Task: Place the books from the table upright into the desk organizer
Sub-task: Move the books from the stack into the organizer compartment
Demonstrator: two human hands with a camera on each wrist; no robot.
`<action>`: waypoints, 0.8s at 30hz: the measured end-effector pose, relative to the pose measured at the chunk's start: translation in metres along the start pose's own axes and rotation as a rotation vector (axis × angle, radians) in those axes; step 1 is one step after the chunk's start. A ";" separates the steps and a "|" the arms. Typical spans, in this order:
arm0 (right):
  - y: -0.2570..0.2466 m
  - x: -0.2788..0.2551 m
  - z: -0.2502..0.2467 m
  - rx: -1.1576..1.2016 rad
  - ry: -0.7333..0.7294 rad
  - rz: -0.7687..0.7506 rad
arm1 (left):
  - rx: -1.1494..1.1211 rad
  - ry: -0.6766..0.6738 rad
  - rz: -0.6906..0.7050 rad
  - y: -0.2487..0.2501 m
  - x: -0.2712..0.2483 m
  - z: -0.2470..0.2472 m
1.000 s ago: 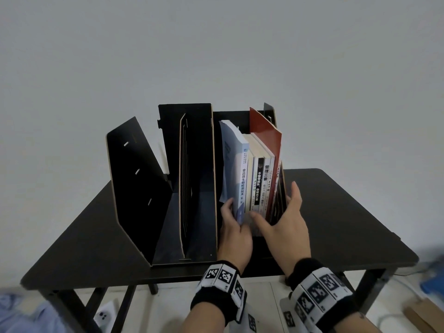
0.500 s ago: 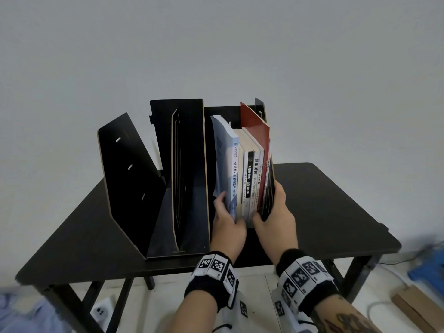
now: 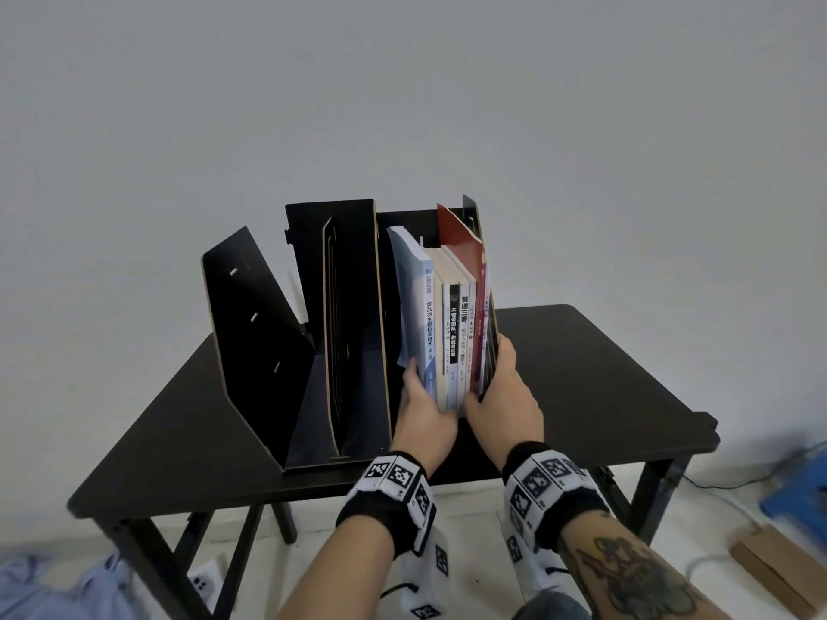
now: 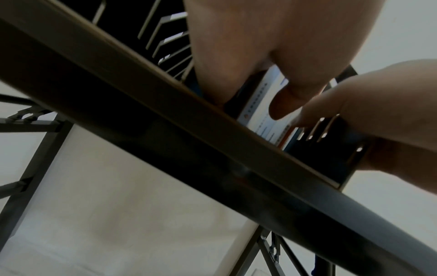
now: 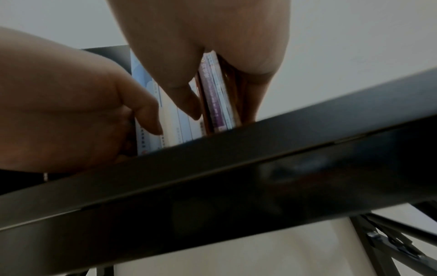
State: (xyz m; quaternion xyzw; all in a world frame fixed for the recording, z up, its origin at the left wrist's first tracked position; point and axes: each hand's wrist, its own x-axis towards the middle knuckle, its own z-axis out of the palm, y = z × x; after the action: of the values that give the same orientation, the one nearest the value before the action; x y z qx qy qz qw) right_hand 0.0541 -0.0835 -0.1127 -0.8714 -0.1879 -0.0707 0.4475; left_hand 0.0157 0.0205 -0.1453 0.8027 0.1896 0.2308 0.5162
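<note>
A row of books point(image 3: 447, 324) stands upright in the right-hand compartment of the black desk organizer point(image 3: 340, 315), which sits on the black table point(image 3: 604, 387), at about 12 o'clock from the person. The left hand point(image 3: 423, 411) grips the row from its 9 o'clock side: the fingers reach up along the pale blue cover of the outermost book and the thumb lies across the spines, as the left wrist view shows. The right hand point(image 3: 505, 396) clasps the 3 o'clock side, fingers flat up the outside of the organizer's end wall and thumb pressed on the spines near their lower ends, so the row is squeezed between both hands. A red cover point(image 3: 461, 248) rises above the other books at the right of the row and leans slightly toward 11 o'clock. The organizer's two compartments at 9 o'clock hold no books. On the floor at 4 o'clock lie a cardboard piece point(image 3: 774, 570) and a blue object point(image 3: 801, 494).
</note>
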 end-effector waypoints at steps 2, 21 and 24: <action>-0.002 -0.001 -0.002 -0.020 -0.008 0.013 | 0.041 -0.009 -0.006 0.003 -0.006 0.001; -0.013 -0.010 -0.012 -0.036 -0.024 0.083 | 0.474 0.330 0.573 0.041 -0.064 -0.057; -0.012 -0.007 -0.009 -0.037 -0.015 0.077 | 0.272 0.661 0.415 0.033 -0.061 -0.097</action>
State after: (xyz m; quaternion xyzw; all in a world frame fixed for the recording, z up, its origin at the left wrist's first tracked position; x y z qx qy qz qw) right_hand 0.0436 -0.0865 -0.1002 -0.8867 -0.1561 -0.0501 0.4322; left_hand -0.0874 0.0464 -0.0906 0.7676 0.2080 0.5480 0.2591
